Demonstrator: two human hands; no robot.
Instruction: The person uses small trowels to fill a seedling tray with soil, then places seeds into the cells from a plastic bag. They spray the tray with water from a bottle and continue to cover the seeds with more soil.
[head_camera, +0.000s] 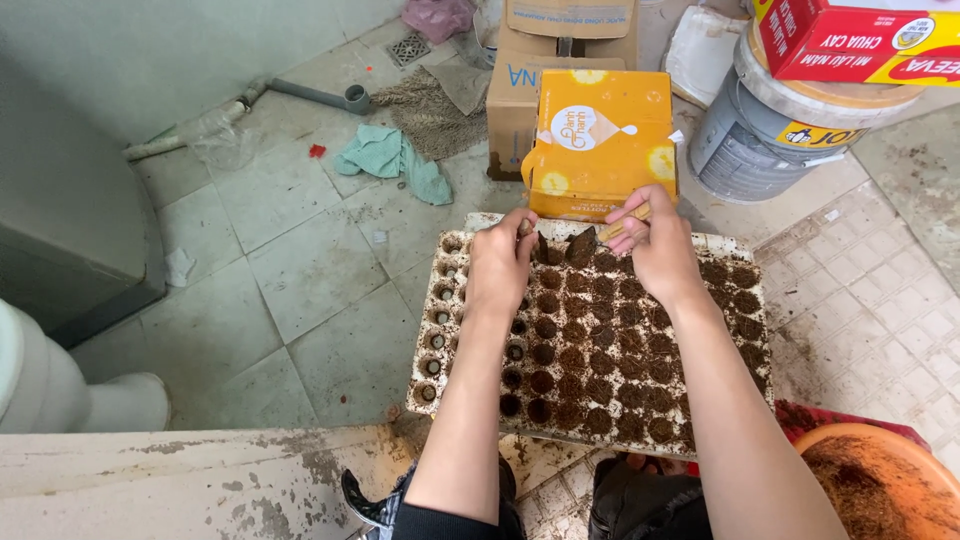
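Soil already fills most cells of the white seedling tray (452, 300) under our hands; the empty ones lie left of our left hand (500, 265). Our right hand (655, 250) grips a small wooden-handled trowel (600, 238), its loaded blade between both hands at the tray's far edge. Our left hand rests curled on the cells beside the blade; whether it pinches anything we cannot tell. We judge it best to tip slowly and keep the blade low. An orange basin (880, 480) of soil near our right elbow is cut off.
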